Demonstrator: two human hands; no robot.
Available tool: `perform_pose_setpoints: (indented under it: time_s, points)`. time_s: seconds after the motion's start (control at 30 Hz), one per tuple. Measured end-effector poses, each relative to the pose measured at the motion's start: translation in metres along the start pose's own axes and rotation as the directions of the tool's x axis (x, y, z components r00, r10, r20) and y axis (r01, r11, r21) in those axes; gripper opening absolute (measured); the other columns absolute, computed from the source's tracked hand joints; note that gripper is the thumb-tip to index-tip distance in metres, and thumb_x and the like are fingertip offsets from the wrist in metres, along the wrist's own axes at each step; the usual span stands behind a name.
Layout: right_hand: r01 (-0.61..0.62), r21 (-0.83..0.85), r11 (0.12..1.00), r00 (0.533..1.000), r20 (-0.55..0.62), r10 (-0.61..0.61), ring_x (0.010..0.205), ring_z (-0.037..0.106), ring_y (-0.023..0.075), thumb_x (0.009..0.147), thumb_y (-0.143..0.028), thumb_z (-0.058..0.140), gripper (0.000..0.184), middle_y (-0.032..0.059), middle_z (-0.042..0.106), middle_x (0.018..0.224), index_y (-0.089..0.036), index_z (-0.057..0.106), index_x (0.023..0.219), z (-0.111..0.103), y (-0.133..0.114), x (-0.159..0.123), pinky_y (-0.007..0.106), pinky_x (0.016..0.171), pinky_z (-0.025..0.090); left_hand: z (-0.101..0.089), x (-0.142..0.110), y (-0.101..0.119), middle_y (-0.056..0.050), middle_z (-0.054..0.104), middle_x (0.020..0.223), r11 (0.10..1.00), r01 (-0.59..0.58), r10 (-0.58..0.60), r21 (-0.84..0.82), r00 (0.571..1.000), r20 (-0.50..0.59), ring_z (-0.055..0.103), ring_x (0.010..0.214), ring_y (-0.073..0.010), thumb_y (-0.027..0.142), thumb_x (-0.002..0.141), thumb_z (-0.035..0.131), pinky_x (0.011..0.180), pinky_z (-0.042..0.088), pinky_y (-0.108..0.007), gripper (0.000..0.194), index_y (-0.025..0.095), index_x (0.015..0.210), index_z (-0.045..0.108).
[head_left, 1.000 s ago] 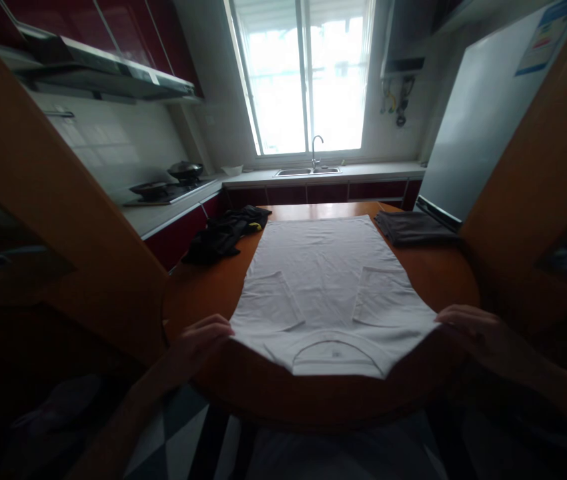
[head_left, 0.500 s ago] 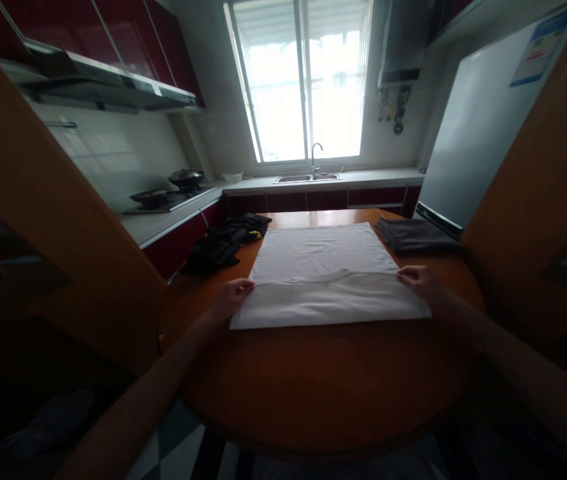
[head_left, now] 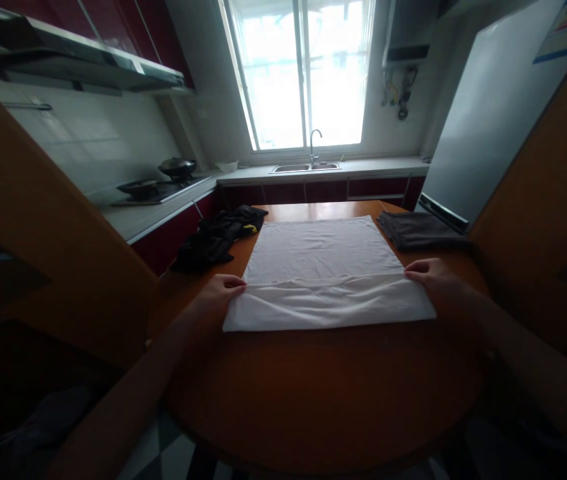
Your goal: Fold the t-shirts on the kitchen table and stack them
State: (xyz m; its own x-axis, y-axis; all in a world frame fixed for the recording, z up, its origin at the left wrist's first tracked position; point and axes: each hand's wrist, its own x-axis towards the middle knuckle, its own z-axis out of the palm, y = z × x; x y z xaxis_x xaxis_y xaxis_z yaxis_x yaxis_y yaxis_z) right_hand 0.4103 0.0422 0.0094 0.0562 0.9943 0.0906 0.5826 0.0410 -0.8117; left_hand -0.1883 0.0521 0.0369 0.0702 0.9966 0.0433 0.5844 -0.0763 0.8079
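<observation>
A white garment, seemingly a T-shirt [head_left: 321, 247], lies spread on the wooden table, its near part folded over into a band across the front. At the band's left end, my left hand [head_left: 223, 288] pinches the folded edge between thumb and fingers. My right hand [head_left: 424, 270] pinches the same edge at the right end. Between the hands the edge runs nearly straight, with soft wrinkles below it. The inner fingers of both hands are partly hidden.
The round wooden table [head_left: 323, 387] carries a crumpled black garment [head_left: 218, 237] at left and a folded dark grey cloth [head_left: 421, 230] at right. Beyond are a sink [head_left: 306, 168], a stove with pans [head_left: 146, 190] and a fridge [head_left: 488, 113].
Both hands have moved slightly outward, still pinching the folded edge. The band shows more wrinkles along its length, and the camera view has tilted a little downward.
</observation>
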Motion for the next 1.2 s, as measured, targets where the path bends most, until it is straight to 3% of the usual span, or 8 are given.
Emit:
perform_pose_setpoints:
  time_s: [0.17,0.27,0.5,0.8,1.0,1.2]
  points:
    - [0.084,0.018,0.996,0.979,-0.185,-0.080,0.082,0.068,0.0254,0.070,-0.047,0.074,0.033,0.0097,0.076,0.090,-0.018,0.078,0.085,-0.014,-0.026,0.017,0.032,0.071,0.052,-0.017,0.025,0.011,-0.009,0.077,0.087,0.995,-0.099,0.095,-0.017,0.982,-0.162,0.068,0.079,-0.0226,0.057,0.061,0.082,0.069,0.051,-0.027,0.052,0.014,0.090,0.080]
    - [0.092,0.023,0.996,0.964,-0.252,-0.083,0.081,0.068,0.0241,0.070,-0.042,0.072,0.027,0.0093,0.076,0.087,-0.019,0.077,0.083,-0.008,-0.028,0.033,0.031,0.070,0.052,-0.013,0.046,0.007,-0.010,0.077,0.088,0.993,-0.116,0.105,-0.033,0.967,-0.231,0.067,0.078,-0.0223,0.057,0.061,0.081,0.068,0.051,-0.028,0.054,0.013,0.092,0.079]
    - [-0.013,0.090,0.996,0.986,-0.164,0.028,0.069,0.065,0.0216,0.065,-0.033,0.073,0.020,0.0103,0.074,0.076,-0.015,0.074,0.073,0.028,0.003,0.059,0.030,0.063,0.050,0.021,0.081,-0.022,-0.012,0.076,0.081,0.998,-0.056,0.054,-0.007,0.987,-0.152,0.069,0.076,-0.0251,0.052,0.051,0.081,0.069,0.051,-0.030,0.046,0.013,0.076,0.078]
    - [0.046,0.099,0.994,0.977,-0.212,-0.024,0.075,0.066,0.0218,0.072,-0.033,0.072,0.021,0.0107,0.076,0.086,-0.016,0.075,0.083,0.015,0.001,0.092,0.030,0.067,0.052,0.008,0.109,-0.021,-0.015,0.077,0.092,0.992,-0.129,0.122,-0.010,0.961,-0.250,0.071,0.082,-0.0262,0.058,0.060,0.079,0.075,0.053,-0.033,0.056,0.011,0.090,0.078]
    - [-0.008,0.015,1.000,0.979,-0.202,0.010,0.070,0.067,0.0205,0.068,-0.029,0.072,0.017,0.0099,0.075,0.077,-0.013,0.074,0.075,0.035,0.011,0.107,0.028,0.066,0.051,0.027,0.118,-0.032,-0.015,0.077,0.089,0.989,-0.058,0.092,0.137,0.961,-0.259,0.072,0.080,-0.0272,0.047,0.065,0.075,0.077,0.055,-0.034,0.042,0.011,0.087,0.078]
    - [-0.015,-0.048,0.999,0.983,-0.182,0.006,0.072,0.068,0.0200,0.068,-0.026,0.069,0.020,0.0085,0.075,0.077,-0.011,0.076,0.079,0.037,0.022,0.114,0.026,0.066,0.050,0.027,0.121,-0.030,-0.009,0.078,0.092,0.974,-0.029,0.080,0.226,0.973,-0.218,0.072,0.089,-0.0256,0.036,0.069,0.070,0.082,0.053,-0.031,0.027,0.016,0.087,0.078]
